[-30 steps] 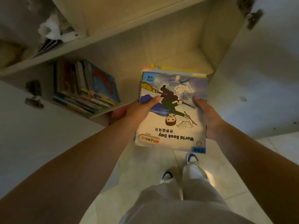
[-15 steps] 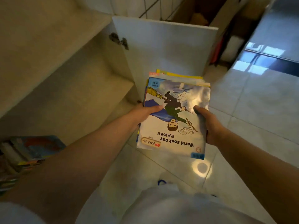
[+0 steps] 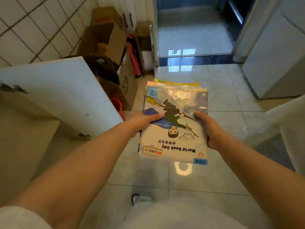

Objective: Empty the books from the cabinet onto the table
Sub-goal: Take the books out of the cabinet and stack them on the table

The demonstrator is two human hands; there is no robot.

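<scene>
A stack of thin picture books (image 3: pixel 175 124) hangs in front of me above the tiled floor, its top cover reading "World Book Day" upside down. My left hand (image 3: pixel 143 120) grips the stack's left edge with the thumb on the cover. My right hand (image 3: pixel 208 129) grips the right edge the same way. The cabinet (image 3: pixel 24 129) is at the left with its white door (image 3: pixel 62 93) swung open; its shelves and the other books are out of view. A pale edge at the right (image 3: pixel 283 116) may be the table.
Open cardboard boxes (image 3: pixel 107 40) and a red object (image 3: pixel 133 58) crowd the tiled wall corner behind the door. A red bucket (image 3: pixel 118 104) stands by the boxes. Ahead a doorway (image 3: pixel 193 35) opens onto a darker floor. A grey cabinet (image 3: pixel 272 63) stands at right.
I have turned right, away from the cabinet shelves, carrying the stack with both hands. The shelf of remaining books has left the view; the doorway and boxes have come in.
</scene>
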